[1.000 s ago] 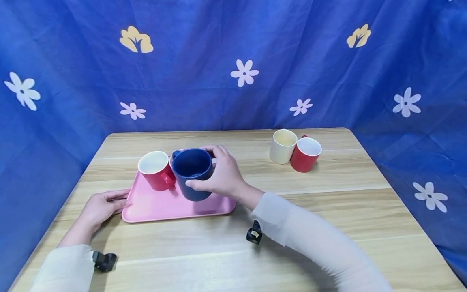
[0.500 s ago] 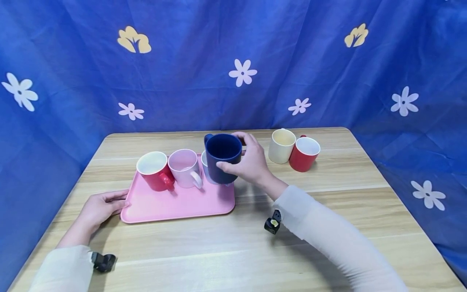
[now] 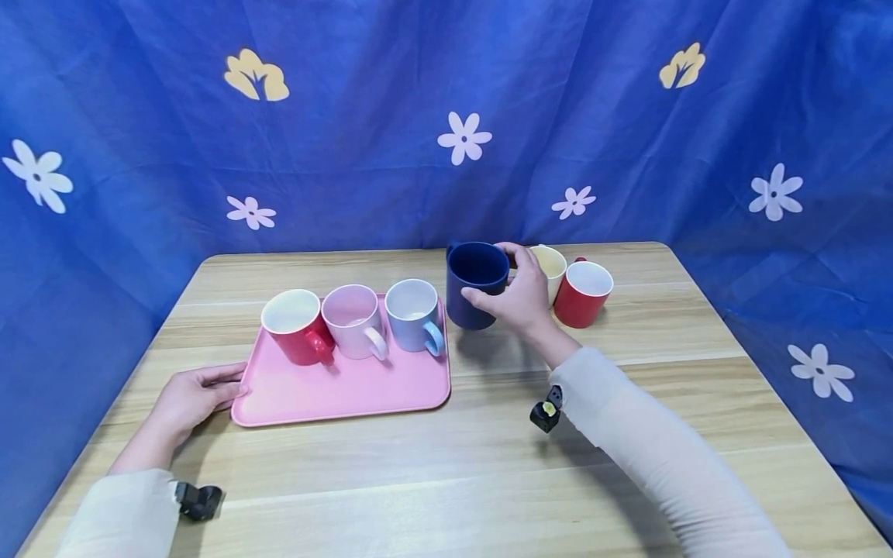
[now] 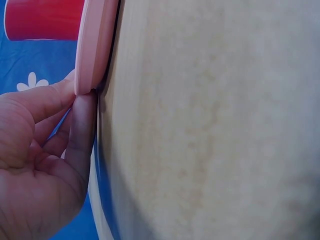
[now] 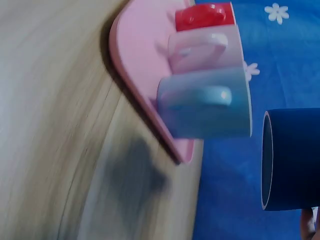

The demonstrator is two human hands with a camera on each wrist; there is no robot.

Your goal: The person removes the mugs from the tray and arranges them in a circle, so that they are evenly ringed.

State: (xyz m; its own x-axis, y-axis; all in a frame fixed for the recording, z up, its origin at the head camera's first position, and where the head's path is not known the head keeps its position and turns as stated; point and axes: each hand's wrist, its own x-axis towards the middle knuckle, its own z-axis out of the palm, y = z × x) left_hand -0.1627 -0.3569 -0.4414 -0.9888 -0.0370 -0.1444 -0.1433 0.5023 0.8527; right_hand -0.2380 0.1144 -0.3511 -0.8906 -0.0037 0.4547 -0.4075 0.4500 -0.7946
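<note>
My right hand [image 3: 519, 294] grips a dark blue mug [image 3: 463, 302] by its body, thumb in front and fingers behind. The mug hangs upright above the table, just right of the pink tray; its underside shows in the right wrist view. My left hand [image 3: 191, 403] pinches the left edge of the pink tray [image 3: 342, 399], thumb on the rim and a finger below, as the left wrist view shows. Along the tray's back stand a red mug [image 3: 296, 345], a pink mug [image 3: 349, 333] and a light blue mug [image 3: 408, 329], handles towards me.
A cream mug [image 3: 554, 263], partly hidden behind my right hand, stands at the back right. Touching or close beside it is another red mug [image 3: 579, 302]. The wooden table [image 3: 391, 488] ends at a blue flowered cloth [image 3: 363, 155] behind and at the sides.
My right hand has carried the dark blue mug rightwards from above the tray to beyond its right edge. The pink and light blue mugs have come into view. My left hand stays put.
</note>
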